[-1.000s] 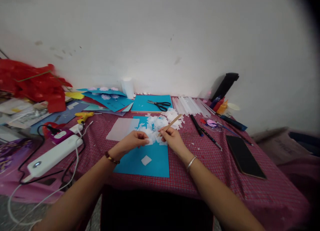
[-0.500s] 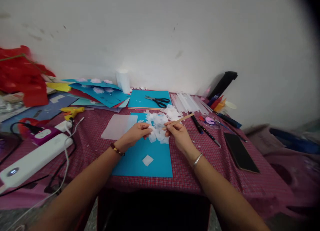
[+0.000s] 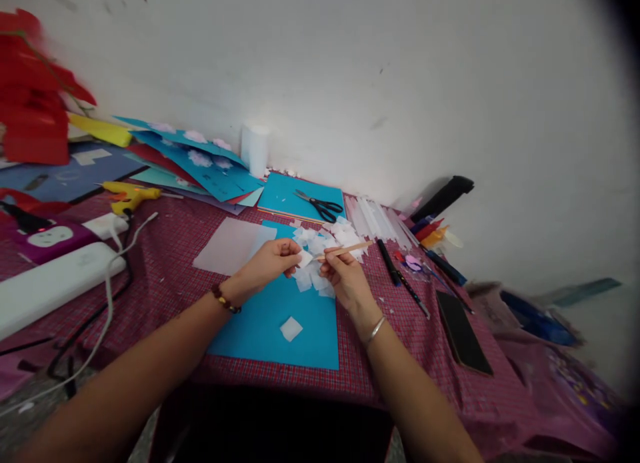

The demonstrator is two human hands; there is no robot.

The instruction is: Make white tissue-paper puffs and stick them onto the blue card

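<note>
My left hand (image 3: 277, 256) pinches a small white paper square (image 3: 305, 258) between thumb and fingers. In my right hand (image 3: 344, 273) is a thin wooden stick (image 3: 350, 248), gripped like a pencil, its tip at or close to the edge of that square; I cannot tell if they touch. Both hands hover over a blue sheet (image 3: 275, 323). Behind and beneath them lies a heap of white paper squares (image 3: 345, 233), partly hidden by my fingers. One loose white square (image 3: 291, 329) rests on the blue sheet nearer to me.
Black scissors (image 3: 323, 205) lie on a blue paper stack (image 3: 280, 193) at the back. A yellow glue gun (image 3: 131, 195) and a white power strip (image 3: 65, 286) are on the left. Pens (image 3: 388, 261) and a dark phone-like slab (image 3: 463, 333) lie to the right.
The stick's tip has come closer to the paper square in my left hand, and the stick lies flatter. My view has tilted and shifted slightly.
</note>
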